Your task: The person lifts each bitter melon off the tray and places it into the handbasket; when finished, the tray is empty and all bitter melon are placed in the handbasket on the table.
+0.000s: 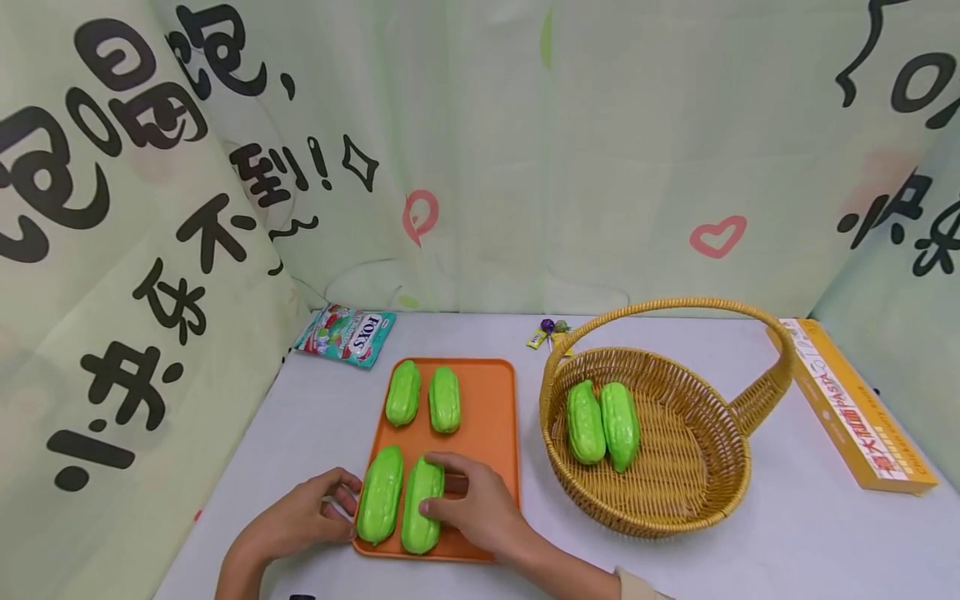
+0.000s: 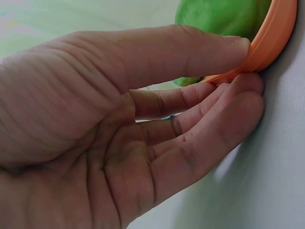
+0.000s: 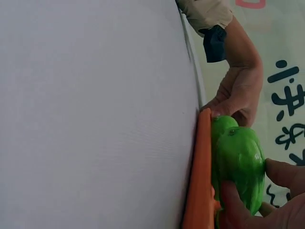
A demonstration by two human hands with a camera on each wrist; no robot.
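Note:
An orange tray (image 1: 487,400) lies on the white table with several green toy gourds on it. My right hand (image 1: 468,500) grips the front right gourd (image 1: 420,512), with the thumb at its near end and the fingers over its top. In the right wrist view that gourd (image 3: 240,162) sits between thumb and fingers of my right hand (image 3: 259,191) above the tray edge (image 3: 202,167). My left hand (image 1: 315,512) pinches the tray's front left rim (image 2: 274,38), thumb on top and fingers beneath. Beside it lies the front left gourd (image 1: 380,493).
A wicker basket (image 1: 660,521) with a tall handle stands right of the tray and holds two more gourds (image 1: 585,422). A candy bag (image 1: 345,335) and lollipops (image 1: 551,331) lie at the back. A long yellow box (image 1: 847,400) lies far right. Printed curtains close in the table.

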